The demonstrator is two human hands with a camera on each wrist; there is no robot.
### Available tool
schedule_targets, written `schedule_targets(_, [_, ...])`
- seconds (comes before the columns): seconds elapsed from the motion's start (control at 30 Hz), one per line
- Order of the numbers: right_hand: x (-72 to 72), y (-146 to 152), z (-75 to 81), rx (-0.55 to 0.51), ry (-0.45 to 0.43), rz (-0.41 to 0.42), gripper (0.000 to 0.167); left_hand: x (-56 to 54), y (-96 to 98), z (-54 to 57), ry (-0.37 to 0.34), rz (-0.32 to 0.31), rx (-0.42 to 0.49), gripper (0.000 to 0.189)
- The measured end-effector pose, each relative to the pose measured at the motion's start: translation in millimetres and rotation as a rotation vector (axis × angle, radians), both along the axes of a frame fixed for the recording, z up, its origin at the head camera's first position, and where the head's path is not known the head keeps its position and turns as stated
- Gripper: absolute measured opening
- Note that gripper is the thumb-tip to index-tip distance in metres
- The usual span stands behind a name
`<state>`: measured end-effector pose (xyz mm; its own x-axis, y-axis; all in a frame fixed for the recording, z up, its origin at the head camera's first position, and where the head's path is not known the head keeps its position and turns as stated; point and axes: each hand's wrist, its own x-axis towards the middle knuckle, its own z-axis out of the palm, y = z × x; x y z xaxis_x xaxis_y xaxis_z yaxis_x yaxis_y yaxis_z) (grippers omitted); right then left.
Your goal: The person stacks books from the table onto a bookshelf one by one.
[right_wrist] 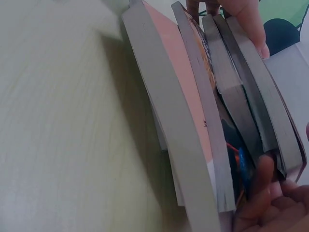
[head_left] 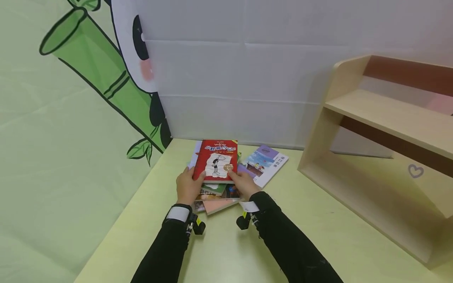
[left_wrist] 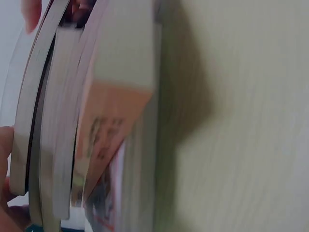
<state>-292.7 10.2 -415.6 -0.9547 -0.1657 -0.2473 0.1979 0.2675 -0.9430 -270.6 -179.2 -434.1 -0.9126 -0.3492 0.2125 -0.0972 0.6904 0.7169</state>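
Head view | left hand grips the red book by its left side | right hand grips its lower right corner | red book tops a loose stack on the worktop, above a pink book | purple-and-white book lies to the right, wooden shelf beyond

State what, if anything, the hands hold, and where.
The red book, by its lower corners: left hand at the left, right hand at the right, thumbs on top. Whether books beneath are gripped too is unclear.
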Motion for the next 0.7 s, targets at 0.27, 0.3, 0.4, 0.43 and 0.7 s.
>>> schedule_targets(0.27, [-2.6, 9.9, -11.6, -0.184, -0.061, -0.094, 0.049, 18.8, 26.8, -1.4, 0.025, 0.048, -0.089, 0.060])
schedule_targets(0.3, [-2.0, 12.5, -12.6, -0.206, -0.068, -0.104, 0.048, 21.5, 30.7, -1.1, 0.036, 0.056, -0.093, 0.060])
schedule_targets(0.4, [0.5, 19.8, -14.6, -0.301, -0.092, -0.107, 0.046, 28.6, 41.2, -2.2, 0.079, 0.070, -0.090, 0.062])
schedule_targets(0.43, [1.8, 22.2, -14.6, -0.334, -0.106, -0.101, 0.047, 30.9, 44.1, -3.0, 0.099, 0.070, -0.076, 0.061])
schedule_targets(0.7, [18.8, 35.6, -17.8, -0.441, -0.149, -0.061, 0.047, 45.1, 55.4, -7.2, 0.127, -0.022, 0.102, 0.056])
